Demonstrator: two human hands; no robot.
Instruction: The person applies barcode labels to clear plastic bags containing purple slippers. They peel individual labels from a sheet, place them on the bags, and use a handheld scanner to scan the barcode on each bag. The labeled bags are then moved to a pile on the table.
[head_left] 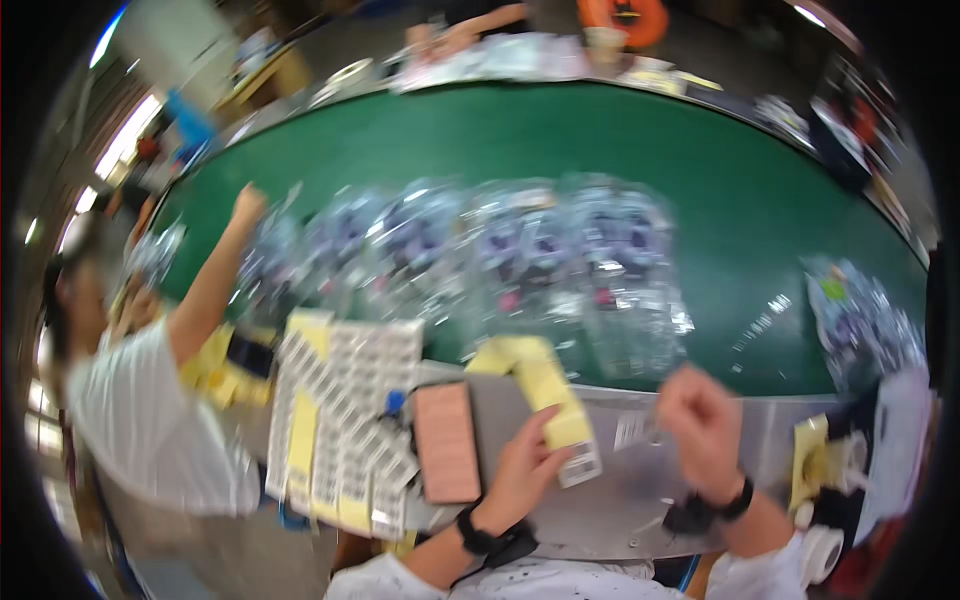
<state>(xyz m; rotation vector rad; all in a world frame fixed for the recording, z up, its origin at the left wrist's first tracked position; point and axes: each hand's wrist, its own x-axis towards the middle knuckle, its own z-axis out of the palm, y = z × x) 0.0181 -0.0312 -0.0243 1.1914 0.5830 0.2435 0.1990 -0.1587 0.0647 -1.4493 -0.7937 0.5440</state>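
Note:
My left hand pinches a curled yellow strip of label backing with white printed labels at its near end. To the right, my right hand is closed, its fingers curled and smeared by motion; what they hold, if anything, I cannot make out. A small white printed label shows just left of that hand, over the metal edge. Clear plastic bags with blue-purple contents lie in a row beyond my hands, on the green belt.
Left of my hands lie sheets of white labels and a phone-shaped pink item. A co-worker reaches over the belt at left. Another bagged item lies at right, near loose label strips. Across the belt another person's hands work.

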